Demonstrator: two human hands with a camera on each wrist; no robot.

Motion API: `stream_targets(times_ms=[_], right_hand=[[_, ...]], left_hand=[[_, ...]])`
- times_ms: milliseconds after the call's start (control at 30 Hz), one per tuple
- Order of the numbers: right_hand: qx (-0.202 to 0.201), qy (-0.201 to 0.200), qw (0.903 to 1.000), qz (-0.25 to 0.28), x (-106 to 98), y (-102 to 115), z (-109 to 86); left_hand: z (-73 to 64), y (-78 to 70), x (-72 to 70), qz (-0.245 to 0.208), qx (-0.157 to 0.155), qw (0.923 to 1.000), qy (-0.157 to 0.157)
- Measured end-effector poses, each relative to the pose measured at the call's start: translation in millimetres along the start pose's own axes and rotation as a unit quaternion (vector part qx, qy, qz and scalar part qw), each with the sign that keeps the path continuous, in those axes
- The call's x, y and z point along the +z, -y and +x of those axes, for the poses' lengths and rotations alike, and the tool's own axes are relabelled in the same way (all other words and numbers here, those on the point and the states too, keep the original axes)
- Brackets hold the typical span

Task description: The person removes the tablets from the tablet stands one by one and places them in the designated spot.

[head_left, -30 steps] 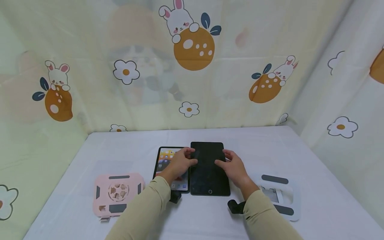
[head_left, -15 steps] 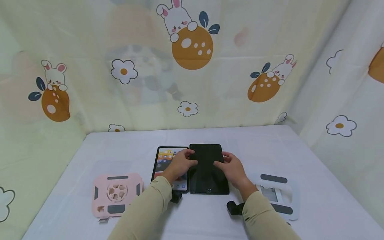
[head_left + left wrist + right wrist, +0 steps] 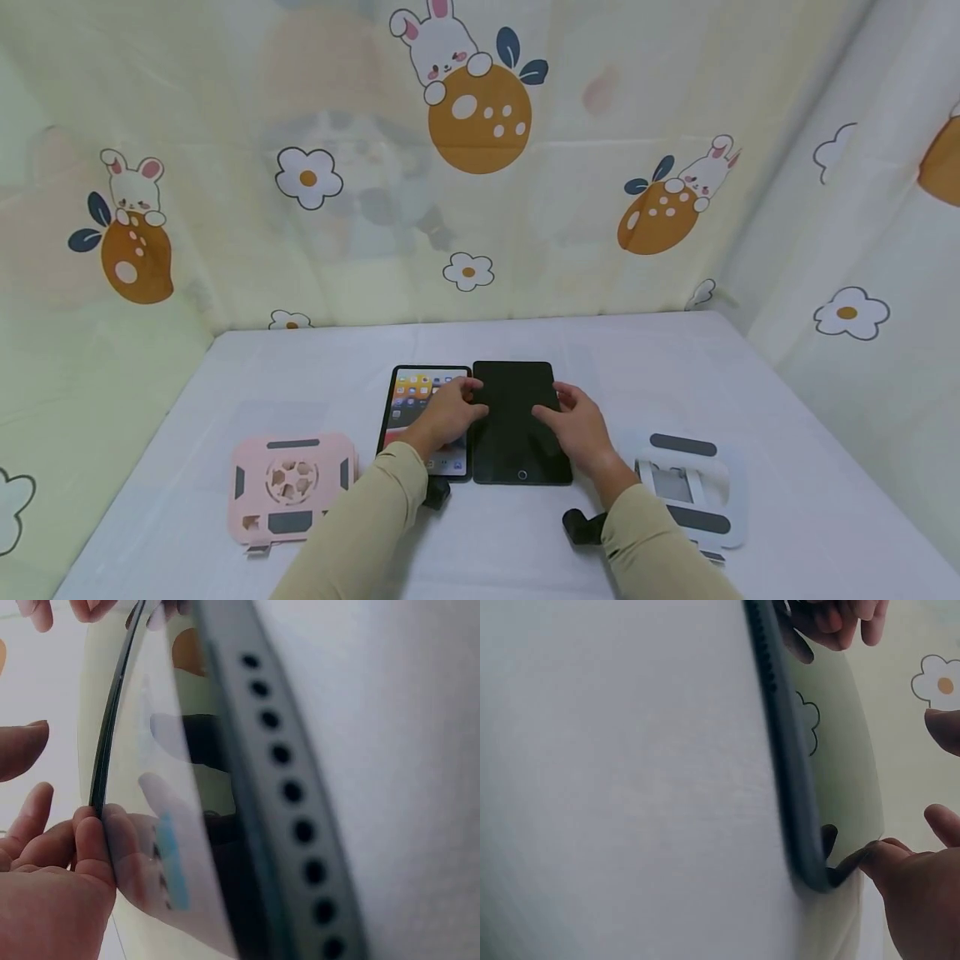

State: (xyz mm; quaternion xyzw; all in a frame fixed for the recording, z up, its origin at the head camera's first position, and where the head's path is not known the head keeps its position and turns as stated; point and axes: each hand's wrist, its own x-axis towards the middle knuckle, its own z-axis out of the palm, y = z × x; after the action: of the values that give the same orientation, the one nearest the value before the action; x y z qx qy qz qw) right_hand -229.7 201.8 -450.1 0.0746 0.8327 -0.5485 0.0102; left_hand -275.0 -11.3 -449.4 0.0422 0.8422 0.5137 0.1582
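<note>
Two tablets lie side by side on the white-covered table. The left tablet shows a lit home screen with app icons; the right tablet has a black screen and a round button at its near edge. My left hand reaches over the lit tablet, its fingers by the seam between the two. My right hand is at the black tablet's right edge. Both wrist views show thumbs raised apart from the screens. In the right wrist view, fingertips touch or nearly touch the tablet's edge.
A pink folding stand with a cut-out centre lies on the left. On the right, a white and pale blue stand with grey pads lies partly behind my right sleeve. A patterned curtain hangs behind the table.
The black tablet has shifted slightly towards me, with its far edge now about level with the lit tablet's. Both hands have stayed beside it, moving only a little.
</note>
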Motion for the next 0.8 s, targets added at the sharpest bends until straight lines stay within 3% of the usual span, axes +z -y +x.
stream_targets(times_ms=[300,433,533,600,667,767,800], right_hand=[[-0.009,-0.005,0.9999,0.0,4.6,-1.1,-0.2],[-0.025,-0.004,0.9984,-0.051,6.0,1.9,0.0],[-0.053,-0.008,0.9934,-0.101,5.5,8.4,0.9],[-0.074,-0.01,0.988,-0.135,4.1,13.2,2.4],[-0.092,-0.009,0.9809,-0.171,2.0,17.8,3.8],[-0.113,-0.012,0.9645,-0.239,-0.9,22.8,6.1],[-0.12,-0.014,0.9561,-0.267,-1.9,24.0,6.5]], left_hand=[[-3.1,-1.9,-0.3,0.014,0.026,0.9995,-0.013],[-6.8,-1.5,-2.6,0.038,0.048,0.9979,-0.022],[-9.1,-2.8,-6.9,0.073,0.074,0.9935,-0.048],[-9.7,-4.9,-10.8,0.13,0.095,0.9833,-0.084],[-10.6,-8.4,-15.3,0.194,0.106,0.9674,-0.123],[-11.6,-13.2,-21.4,0.282,0.097,0.9396,-0.167],[-12.0,-15.0,-23.1,0.296,0.089,0.9351,-0.173]])
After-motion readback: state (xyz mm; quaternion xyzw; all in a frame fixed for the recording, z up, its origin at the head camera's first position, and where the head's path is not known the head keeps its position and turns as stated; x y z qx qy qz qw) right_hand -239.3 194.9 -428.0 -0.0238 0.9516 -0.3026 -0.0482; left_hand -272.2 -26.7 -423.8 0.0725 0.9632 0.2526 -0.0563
